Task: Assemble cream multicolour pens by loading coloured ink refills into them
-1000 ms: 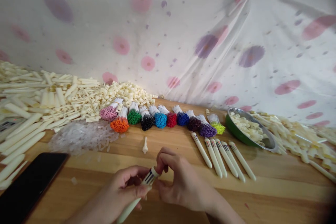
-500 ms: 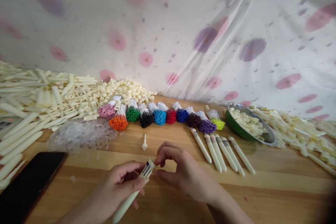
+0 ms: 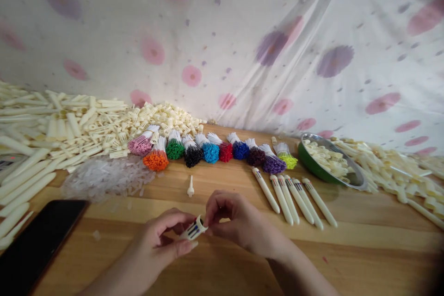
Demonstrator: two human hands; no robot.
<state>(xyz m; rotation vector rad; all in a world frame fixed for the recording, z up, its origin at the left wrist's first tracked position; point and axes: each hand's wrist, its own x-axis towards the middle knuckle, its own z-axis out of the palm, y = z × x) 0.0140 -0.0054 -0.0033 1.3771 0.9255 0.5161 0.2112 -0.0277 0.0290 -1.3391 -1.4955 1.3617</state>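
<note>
My left hand [image 3: 165, 240] is closed around a cream multicolour pen [image 3: 193, 230], its slotted, open top end turned to the right and the lower barrel out of sight behind my hand. Coloured slider tips show in the slots. At the rim of that top end, the thumb and fingertips of my right hand [image 3: 239, 222] are pinched together; whatever is between them is too small or hidden to make out. Just beyond both hands, a small white cone-shaped plastic piece [image 3: 190, 188] stands on the wooden table [image 3: 222, 277].
Bundles of coloured refills [image 3: 211, 152] form a row behind. Several multicolour pens [image 3: 286, 201] lie at right, near a green-sided metal bowl [image 3: 322, 173] of cream parts. At left are a cream parts pile [image 3: 93, 120], clear plastic pieces [image 3: 104, 178] and a phone [image 3: 41, 240].
My left hand has turned the pen, so its open top faces right and the long barrel no longer shows. My right fingers have closed into a pinch at the rim.
</note>
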